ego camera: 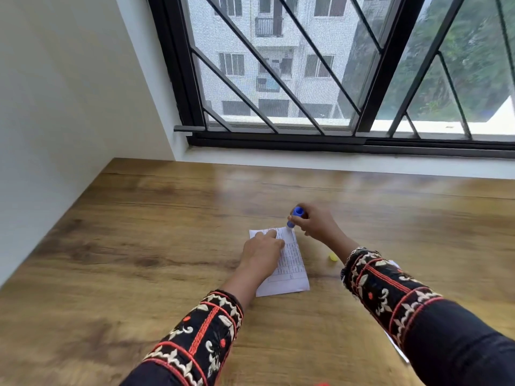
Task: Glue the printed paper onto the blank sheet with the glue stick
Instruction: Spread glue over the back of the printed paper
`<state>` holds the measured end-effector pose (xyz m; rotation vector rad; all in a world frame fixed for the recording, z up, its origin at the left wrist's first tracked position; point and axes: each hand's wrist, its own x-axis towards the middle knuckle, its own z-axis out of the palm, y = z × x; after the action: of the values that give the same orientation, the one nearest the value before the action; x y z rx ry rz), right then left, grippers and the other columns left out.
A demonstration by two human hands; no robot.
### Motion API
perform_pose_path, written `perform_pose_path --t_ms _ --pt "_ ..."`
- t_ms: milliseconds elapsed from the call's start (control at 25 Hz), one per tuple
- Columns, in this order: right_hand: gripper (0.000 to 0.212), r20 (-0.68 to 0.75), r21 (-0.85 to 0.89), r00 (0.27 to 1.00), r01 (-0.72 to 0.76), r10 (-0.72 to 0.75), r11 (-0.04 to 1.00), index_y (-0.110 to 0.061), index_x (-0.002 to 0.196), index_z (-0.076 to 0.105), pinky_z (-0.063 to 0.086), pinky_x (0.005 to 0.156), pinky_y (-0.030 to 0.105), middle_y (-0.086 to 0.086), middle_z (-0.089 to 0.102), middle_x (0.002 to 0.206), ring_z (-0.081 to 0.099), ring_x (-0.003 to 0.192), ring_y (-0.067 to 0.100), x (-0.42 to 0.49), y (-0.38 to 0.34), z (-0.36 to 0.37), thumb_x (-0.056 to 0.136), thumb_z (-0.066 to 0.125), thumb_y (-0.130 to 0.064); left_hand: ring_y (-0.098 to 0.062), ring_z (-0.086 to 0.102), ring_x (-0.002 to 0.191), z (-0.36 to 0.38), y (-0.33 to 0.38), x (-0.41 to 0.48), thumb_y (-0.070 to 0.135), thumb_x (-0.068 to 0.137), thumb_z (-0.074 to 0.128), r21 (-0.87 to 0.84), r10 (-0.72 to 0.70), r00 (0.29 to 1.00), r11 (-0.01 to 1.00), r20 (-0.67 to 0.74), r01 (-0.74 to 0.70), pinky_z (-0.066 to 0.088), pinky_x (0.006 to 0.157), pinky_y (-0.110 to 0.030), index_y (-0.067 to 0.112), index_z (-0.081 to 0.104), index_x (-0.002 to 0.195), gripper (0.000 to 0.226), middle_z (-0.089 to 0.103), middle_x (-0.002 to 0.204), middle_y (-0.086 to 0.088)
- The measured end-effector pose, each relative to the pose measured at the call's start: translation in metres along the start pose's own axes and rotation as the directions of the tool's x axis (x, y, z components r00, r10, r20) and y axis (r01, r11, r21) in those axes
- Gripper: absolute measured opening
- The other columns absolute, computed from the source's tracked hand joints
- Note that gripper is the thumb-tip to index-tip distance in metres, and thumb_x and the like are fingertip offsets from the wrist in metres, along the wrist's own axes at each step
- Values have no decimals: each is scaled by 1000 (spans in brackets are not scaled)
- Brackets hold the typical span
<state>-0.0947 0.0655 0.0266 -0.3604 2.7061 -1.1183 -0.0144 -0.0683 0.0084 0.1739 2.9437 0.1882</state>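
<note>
From the head camera we see two forearms reach across a wooden table (139,232) below a barred window (320,65). The left hand (262,253) lies palm down on the printed paper (289,263), fingers spread flat and apart, closed on nothing, pinning the sheet to the tabletop. The right hand (316,224), at about one o'clock from the left, is curled with its fingers clamped around the glue stick (294,216), which tilts with its lower end touching the paper's far right corner.

Both sleeves (390,291) are dark cloth with cuffs embroidered in red and cream bands. The table shows a warm brown wood grain with a faint sheen; the window frame is black metal with slanting bars over a fine mesh.

The printed paper is a small white rectangle, slightly skewed, carrying rows of fine print in a table layout, too small for us to read. It sits near the middle of the table, partly under the left hand. The glue stick is a short blue cylinder. A small yellow cap (332,256) lies on the wood at three o'clock from the paper, just beside the right wrist. A white sheet (397,348) edge shows under the right forearm.
</note>
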Motion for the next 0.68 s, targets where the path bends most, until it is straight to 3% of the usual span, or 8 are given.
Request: perform_pose_path --t_ms 200,360,520,680 --pt "25 20 -46 1000 11 -10 999 -2 89 63 52 69 43 10 63 70 53 65 22 -6 1 0 83 61 -26 -28 50 100 -1 0 0 12 88 53 4 8 1000 1000 -3 -8 39 67 -36 16 58 115 28 52 112 -6" --pt "24 31 -75 999 32 -29 997 -2 87 62 51 68 42 2 62 66 52 63 20 -19 5 0 83 61 -26 -28 49 102 -3 0 -1 15 89 52 10 12 1000 1000 -6 -12 37 67 -35 16 58 116 28 52 113 -7" --pt "21 33 -82 999 32 -29 996 -3 85 64 52 70 48 18 67 76 50 63 22 -34 9 -1 82 61 -23 -27 50 102 -2 -1 -1 15 90 50 -1 13 1000 1000 -10 -13 41 70 -36 16 58 115 26 52 112 -7" --pt "22 41 -101 998 46 -42 994 -2 86 65 51 68 46 19 66 73 51 62 22 -49 10 -2 81 62 -24 -27 51 103 -2 -1 0 14 88 54 -6 8 1000 1000 -11 -8 45 77 -37 18 57 117 29 53 114 -6"
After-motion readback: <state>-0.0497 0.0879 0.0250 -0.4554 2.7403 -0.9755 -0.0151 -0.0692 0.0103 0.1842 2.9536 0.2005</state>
